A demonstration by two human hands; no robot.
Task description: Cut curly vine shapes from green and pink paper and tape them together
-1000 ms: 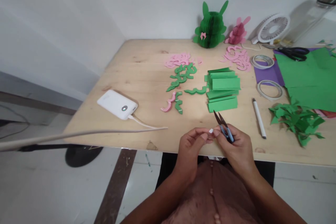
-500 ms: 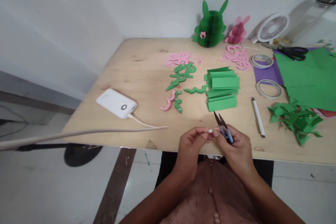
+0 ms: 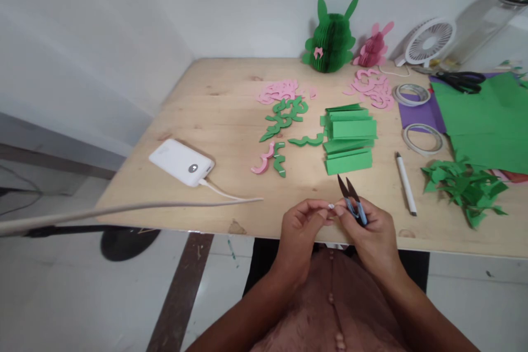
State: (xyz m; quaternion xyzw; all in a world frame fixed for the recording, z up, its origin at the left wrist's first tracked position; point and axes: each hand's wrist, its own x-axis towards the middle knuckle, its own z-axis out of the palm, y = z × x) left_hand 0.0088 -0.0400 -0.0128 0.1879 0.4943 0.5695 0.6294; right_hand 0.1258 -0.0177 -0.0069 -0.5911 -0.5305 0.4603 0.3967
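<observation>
Blue-handled snips (image 3: 352, 202) over tabletop (image 3: 223, 99), near front edge; long axis slants away-left, 2 spread blades (image 3: 343, 186) pointing toward folded green paper (image 3: 351, 130). Right hand's (image 3: 374, 226) grip closed round near end, blades projecting beyond. Left hand (image 3: 300, 228) pinches white scrap (image 3: 331, 206).

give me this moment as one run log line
left hand: pinching small white piece | right hand: holding blue-handled snips, blades apart | beyond snips: pleated green paper | right side: white pen
</observation>
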